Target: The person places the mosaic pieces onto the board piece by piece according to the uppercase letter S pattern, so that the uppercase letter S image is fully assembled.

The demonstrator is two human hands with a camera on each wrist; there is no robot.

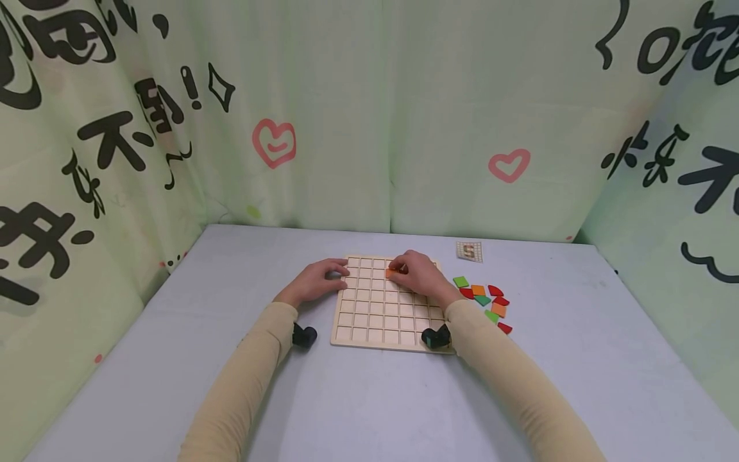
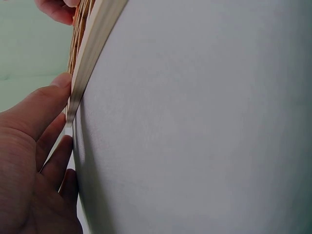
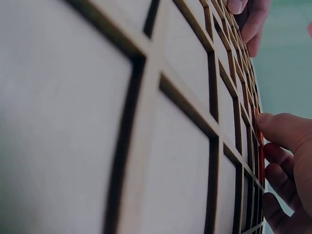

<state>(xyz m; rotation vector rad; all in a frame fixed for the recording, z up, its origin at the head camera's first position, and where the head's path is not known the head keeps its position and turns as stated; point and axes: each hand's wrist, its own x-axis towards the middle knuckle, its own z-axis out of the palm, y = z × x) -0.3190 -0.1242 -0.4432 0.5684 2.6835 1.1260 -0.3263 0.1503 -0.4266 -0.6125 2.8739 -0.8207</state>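
Now pinching an orange piece [image 1: 389, 274] with the right hand [image 1: 418, 274] near the grid board's far edge [image 1: 375, 319]; touching the board's left edge with the left hand [image 1: 316, 281], fingers relaxed; beyond, right of the board, loose coloured pieces [image 1: 499, 310].

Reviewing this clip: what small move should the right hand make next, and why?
Probably press the orange piece down lightly, then release: the right hand holds it at the gridded board, near the far edge, and whether it sits flush is unclear. The left hand touches the board's left edge.
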